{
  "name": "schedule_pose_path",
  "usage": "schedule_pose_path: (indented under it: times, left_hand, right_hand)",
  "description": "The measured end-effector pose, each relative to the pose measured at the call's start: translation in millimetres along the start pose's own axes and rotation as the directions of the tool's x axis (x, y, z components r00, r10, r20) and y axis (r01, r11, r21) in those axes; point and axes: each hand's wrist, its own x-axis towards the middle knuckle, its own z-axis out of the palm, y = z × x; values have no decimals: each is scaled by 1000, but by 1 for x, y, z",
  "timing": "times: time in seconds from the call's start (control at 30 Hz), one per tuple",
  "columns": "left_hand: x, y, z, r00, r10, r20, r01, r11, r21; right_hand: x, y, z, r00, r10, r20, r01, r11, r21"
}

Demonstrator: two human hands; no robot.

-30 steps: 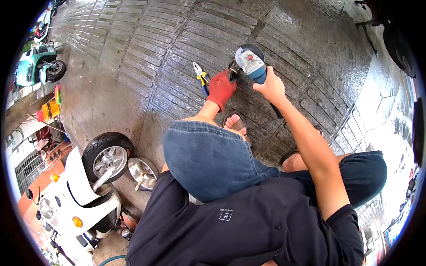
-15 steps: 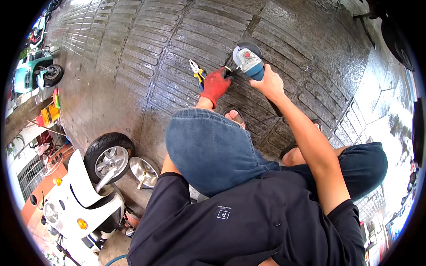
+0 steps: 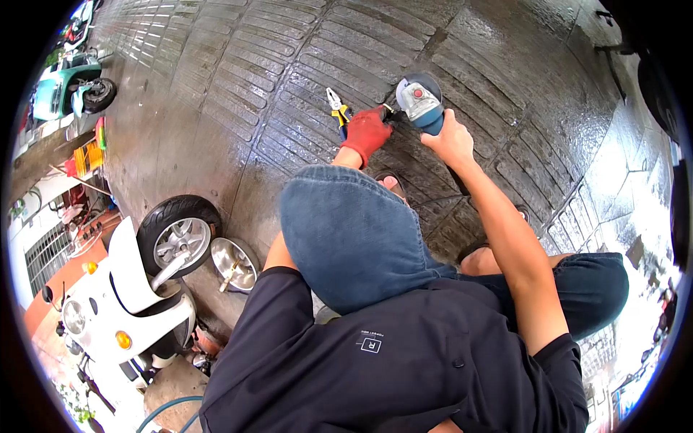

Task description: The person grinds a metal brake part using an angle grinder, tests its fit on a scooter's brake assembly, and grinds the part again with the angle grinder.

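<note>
My left hand [image 3: 367,135], in a red glove, is closed around a small dark part [image 3: 390,115] with a pale metal tip; its exact kind is too small to tell. Close beside the glove are combination pliers [image 3: 338,110] with yellow and black handles, jaws pointing away from me. Bare, my right hand [image 3: 452,141] grips the blue body of an angle grinder [image 3: 420,103]. Its silver head and round disc are just right of the small part, with a narrow gap visible. Whether the disc spins cannot be told.
Wet grooved paving [image 3: 303,108] surrounds my hands. To the left are a white scooter [image 3: 108,310], a wheel with tire [image 3: 178,238] and a round metal cover [image 3: 235,265]. A teal scooter [image 3: 68,94] stands farther off. A dark cord [image 3: 458,180] trails from the grinder.
The view has shifted, so hands and tools appear slightly farther right. The gap between the small part and the grinder head looks a little clearer. Both grips are unchanged.
</note>
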Motion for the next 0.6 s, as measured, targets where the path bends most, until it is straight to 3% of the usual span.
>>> schedule_pose_path:
  times: [0.1, 0.2, 0.37, 0.6]
  left_hand:
    - [-5, 7, -3, 1000, 10, -16, -9, 996, 88]
    - [-8, 10, 2, 997, 21, -71, -14, 995, 96]
    - [-8, 14, 6, 1000, -9, -11, 10, 994, 112]
    - [-10, 15, 10, 998, 44, -47, -40, 995, 89]
  right_hand:
    - [0, -2, 0, 1000, 15, 11, -15, 1000, -22]
    - [0, -1, 2, 1000, -8, -8, 8, 1000, -27]
    - [-1, -1, 2, 1000, -2, 5, 3, 1000, -28]
    - [-2, 1, 5, 999, -35, -37, 34, 999, -30]
